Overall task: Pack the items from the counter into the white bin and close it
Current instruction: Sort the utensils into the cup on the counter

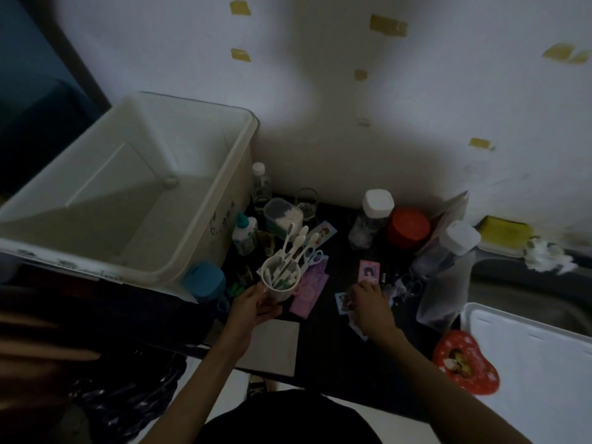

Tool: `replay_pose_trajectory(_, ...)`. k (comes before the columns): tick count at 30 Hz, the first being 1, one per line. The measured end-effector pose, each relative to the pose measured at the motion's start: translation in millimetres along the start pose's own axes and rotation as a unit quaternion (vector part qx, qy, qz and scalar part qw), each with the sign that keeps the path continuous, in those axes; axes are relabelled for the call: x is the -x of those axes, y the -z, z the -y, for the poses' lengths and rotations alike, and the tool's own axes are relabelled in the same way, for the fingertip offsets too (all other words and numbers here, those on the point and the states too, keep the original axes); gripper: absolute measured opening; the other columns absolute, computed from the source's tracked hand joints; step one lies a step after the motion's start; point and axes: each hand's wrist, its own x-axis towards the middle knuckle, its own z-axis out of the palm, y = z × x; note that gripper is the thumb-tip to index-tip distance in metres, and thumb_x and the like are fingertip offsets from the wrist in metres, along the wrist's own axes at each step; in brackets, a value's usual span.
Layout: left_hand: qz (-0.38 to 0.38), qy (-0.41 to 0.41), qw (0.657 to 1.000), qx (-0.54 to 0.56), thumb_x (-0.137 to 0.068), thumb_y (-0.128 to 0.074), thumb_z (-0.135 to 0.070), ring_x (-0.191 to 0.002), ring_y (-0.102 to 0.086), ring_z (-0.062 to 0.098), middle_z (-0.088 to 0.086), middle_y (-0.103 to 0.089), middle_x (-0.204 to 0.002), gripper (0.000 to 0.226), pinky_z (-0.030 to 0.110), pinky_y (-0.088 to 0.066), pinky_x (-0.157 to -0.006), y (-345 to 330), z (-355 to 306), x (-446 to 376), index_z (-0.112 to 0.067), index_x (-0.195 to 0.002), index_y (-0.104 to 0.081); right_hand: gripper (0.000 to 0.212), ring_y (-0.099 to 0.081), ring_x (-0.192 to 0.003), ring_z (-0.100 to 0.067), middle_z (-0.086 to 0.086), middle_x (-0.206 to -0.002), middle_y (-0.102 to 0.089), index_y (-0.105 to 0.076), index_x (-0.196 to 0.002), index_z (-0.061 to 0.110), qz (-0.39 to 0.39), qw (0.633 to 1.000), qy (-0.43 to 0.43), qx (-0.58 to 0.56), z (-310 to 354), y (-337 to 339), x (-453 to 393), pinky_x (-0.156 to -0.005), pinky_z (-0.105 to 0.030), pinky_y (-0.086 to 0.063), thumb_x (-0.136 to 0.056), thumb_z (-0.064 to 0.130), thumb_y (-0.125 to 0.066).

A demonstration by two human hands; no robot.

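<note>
- Left hand [253, 304] gripping white mug [280, 283] of toothbrushes [296, 245], lifting just right of white bin [205, 200].
- Right hand [371, 302] resting, fingers curled, on photo cards [344, 302]; hold unclear.
- Bin lid [528, 347] lying far right of right hand.

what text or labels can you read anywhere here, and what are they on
No text can be read.
Large white plastic bin: dark handwritten marks on its right outer wall, too blurred to read.
Small white squeeze bottle with a teal cap: printed label, too small to make out.
Red heart-shaped tin: a picture on the lid, no legible words.
Pink photo card by the right hand: picture only, any print blurred.
</note>
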Motion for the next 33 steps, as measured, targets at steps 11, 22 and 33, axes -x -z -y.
replay_pose_trajectory(11, -0.021, 0.007, 0.999, 0.038, -0.102, -0.047, -0.026, -0.086, -0.067, 0.03, 0.016, -0.069, -0.097, 0.022, 0.036, -0.058, -0.071, 10.4, 0.4, -2.2, -0.014, -0.108, -0.064, 0.036, -0.067, -0.089, -0.027, -0.016, -0.1, -0.071, -0.069, -0.101, -0.003, 0.034, 0.882, -0.246, -0.401, 86.4, -15.3, -43.7, -0.068, -0.03, -0.049, -0.084, 0.029, -0.07)
replay_pose_trajectory(22, -0.024, -0.004, 0.999, 0.04, -0.102, -0.046, -0.025, -0.087, -0.065, 0.032, 0.016, -0.069, -0.092, 0.022, 0.038, -0.057, -0.075, 12.7, 2.0, 0.6, -0.015, -0.101, -0.066, 0.031, -0.058, -0.105, -0.04, -0.025, -0.111, -0.062, -0.056, -0.116, -0.003, -0.007, 0.972, -0.173, -0.159, 1.9, 15.9, -34.2, -0.081, -0.038, -0.044, -0.094, 0.019, -0.056)
replay_pose_trajectory(33, -0.016, -0.009, 1.0, 0.024, -0.103, -0.044, -0.025, -0.09, -0.068, 0.033, 0.016, -0.07, -0.097, 0.025, 0.038, -0.059, -0.073, 13.9, 3.1, 4.5, -0.013, -0.113, -0.064, 0.034, -0.055, -0.094, -0.026, -0.009, -0.108, -0.05, -0.05, -0.107, 0.013, 0.016, 0.977, -0.038, -0.208, 93.0, -24.1, -31.2, -0.072, -0.032, -0.045, -0.082, 0.025, -0.07)
